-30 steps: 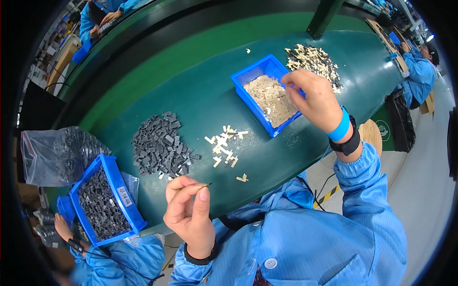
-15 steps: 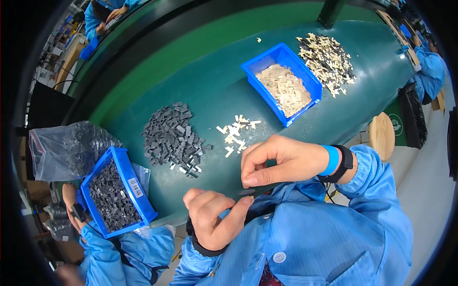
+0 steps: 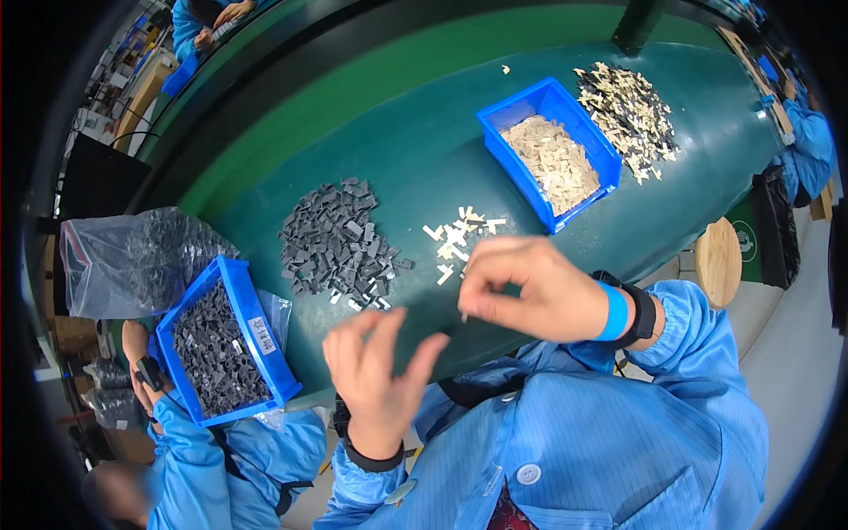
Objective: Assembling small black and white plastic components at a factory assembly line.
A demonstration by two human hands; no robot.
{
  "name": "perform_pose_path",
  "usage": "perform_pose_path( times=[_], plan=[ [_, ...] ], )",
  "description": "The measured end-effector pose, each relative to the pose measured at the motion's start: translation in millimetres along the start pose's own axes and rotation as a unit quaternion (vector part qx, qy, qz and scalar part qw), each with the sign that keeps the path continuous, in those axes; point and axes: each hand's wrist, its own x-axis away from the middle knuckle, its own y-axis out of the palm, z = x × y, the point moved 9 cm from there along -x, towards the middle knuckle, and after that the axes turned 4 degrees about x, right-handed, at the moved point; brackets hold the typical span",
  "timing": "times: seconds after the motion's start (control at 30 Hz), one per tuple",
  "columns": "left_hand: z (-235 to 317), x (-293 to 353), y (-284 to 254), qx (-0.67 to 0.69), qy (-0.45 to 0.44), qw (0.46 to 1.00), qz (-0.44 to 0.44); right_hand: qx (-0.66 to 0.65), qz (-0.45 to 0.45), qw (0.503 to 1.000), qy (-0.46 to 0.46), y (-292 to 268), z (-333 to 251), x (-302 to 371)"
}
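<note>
My left hand is over the near edge of the table, thumb and fingers spread, with nothing seen between them. To its right, my right hand pinches a tiny pale piece between thumb and fingertips; most of it is hidden. Beyond my left hand lies a heap of small dark grey plastic pieces, with a few shiny ones at its near edge. A small scatter of cream-coloured pieces lies just past my right hand.
A blue bin of beige pieces stands far right, beside a mixed black-and-cream heap. At left are a blue bin of dark pieces and a clear plastic bag. A co-worker's blue sleeve is below that bin.
My hands have moved apart. The left hand has opened and lost hold of the small dark piece at its fingertips; the right stays pinched. The whole view has shifted slightly.
</note>
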Motion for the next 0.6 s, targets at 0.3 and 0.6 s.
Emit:
perform_pose_path(
  times=[0.3, 0.6],
  plan=[
    [-62.3, -2.7, 24.8, -0.12, -0.107, 0.987, -0.016, 0.003, 0.078, 0.997, 0.002, -15.6, 6.7, 1.7],
    [-60.5, 3.2, 43.4, -0.184, -0.09, 0.979, -0.019, -0.053, 0.115, 0.992, 0.031, -23.6, 11.0, 8.5]
  ],
)
